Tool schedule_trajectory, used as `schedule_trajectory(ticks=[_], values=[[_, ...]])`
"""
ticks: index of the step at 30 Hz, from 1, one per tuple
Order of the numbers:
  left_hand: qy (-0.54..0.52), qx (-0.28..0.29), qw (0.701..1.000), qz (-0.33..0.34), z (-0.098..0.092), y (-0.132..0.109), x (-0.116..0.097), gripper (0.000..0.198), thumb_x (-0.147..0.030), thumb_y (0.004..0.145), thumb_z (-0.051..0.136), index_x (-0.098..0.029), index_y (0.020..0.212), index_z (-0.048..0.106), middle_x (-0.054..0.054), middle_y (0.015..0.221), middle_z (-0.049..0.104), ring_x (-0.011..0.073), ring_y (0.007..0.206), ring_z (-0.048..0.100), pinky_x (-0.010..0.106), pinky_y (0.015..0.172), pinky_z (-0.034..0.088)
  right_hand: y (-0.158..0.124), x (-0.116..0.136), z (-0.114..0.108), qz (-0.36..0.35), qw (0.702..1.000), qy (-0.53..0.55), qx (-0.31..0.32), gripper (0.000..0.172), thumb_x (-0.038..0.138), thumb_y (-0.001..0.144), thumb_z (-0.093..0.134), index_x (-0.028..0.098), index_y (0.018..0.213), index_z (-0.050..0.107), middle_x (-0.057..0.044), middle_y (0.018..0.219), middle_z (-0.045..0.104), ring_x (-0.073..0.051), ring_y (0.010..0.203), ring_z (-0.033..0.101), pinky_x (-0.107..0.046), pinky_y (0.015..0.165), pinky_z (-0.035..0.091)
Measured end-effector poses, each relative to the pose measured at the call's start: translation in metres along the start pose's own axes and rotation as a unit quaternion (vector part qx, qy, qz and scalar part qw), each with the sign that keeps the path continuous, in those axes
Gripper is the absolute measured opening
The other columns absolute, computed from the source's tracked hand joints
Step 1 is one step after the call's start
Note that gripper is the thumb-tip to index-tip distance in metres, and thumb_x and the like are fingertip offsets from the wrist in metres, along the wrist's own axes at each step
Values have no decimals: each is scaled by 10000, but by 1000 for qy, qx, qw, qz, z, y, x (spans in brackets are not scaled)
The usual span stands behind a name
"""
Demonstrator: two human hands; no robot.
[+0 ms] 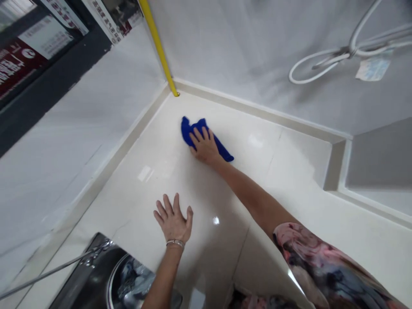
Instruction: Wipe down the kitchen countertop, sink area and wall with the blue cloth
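A crumpled blue cloth (224, 151) lies on the glossy cream countertop (154, 148), near the back corner. My right hand (205, 146) rests flat on top of it, fingers spread, and covers its middle. Closer to me, my left hand (175, 222) is open, palm down with fingers spread, holding nothing. It appears to lean on the bare counter. A bracelet circles that wrist.
At the lower left is a dark sink (86, 274) with a metal faucet (64, 271). A yellow pipe (159, 47) meets the counter at the corner. White cable (309, 79) hangs at the right wall. Raised edging (251, 107) runs along the walls.
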State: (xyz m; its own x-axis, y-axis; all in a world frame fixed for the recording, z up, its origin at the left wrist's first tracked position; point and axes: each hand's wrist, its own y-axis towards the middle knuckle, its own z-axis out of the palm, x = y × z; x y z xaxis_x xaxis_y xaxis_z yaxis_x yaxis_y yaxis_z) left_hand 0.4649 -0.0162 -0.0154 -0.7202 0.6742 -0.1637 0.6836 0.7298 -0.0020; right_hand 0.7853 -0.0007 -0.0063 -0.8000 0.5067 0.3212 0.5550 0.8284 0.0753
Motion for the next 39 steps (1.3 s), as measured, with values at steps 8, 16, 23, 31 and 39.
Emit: schedule_trajectory(ticks=[8,16,23,31,39], values=[[-6,0,1000,-18,-2,5,-4,668,-472,1004,488,-179,1603,440,175,1734,240,435,1618,84,695,1279,130,-105,42,0,-188,980,31,51,628,430,1016,548,218,1599,455,-67,1709,334,-351,1599,198,-574,1319,147],[-44,-6,999,-24,-1,-1,-10,645,-334,1015,395,-125,1625,381,173,1724,266,422,1617,102,691,1289,106,-249,39,-7,-172,984,14,39,669,439,999,542,186,1610,440,-90,1716,307,-366,1615,161,-607,1318,166],[-159,-9,986,50,-1,-6,37,534,-301,955,516,-167,1463,613,175,1651,423,371,1593,261,619,1299,215,-360,0,-15,-221,975,-26,15,676,419,1011,532,234,1642,378,-85,1714,312,-358,1612,195,-641,1274,277],[-192,-174,938,-229,-8,-55,121,686,-330,933,522,6,1527,453,312,1699,208,411,1622,101,639,1291,208,-328,-57,-23,-218,975,-36,24,623,453,1004,495,263,1596,461,-75,1682,385,-329,1587,279,-620,1275,285],[-146,-121,921,-341,-23,-19,123,725,-360,986,397,76,1564,353,356,1656,276,387,1597,231,538,1292,268,-236,-61,-32,63,995,-73,-6,668,455,982,396,235,1612,421,-90,1709,327,-331,1602,222,-612,1298,223]])
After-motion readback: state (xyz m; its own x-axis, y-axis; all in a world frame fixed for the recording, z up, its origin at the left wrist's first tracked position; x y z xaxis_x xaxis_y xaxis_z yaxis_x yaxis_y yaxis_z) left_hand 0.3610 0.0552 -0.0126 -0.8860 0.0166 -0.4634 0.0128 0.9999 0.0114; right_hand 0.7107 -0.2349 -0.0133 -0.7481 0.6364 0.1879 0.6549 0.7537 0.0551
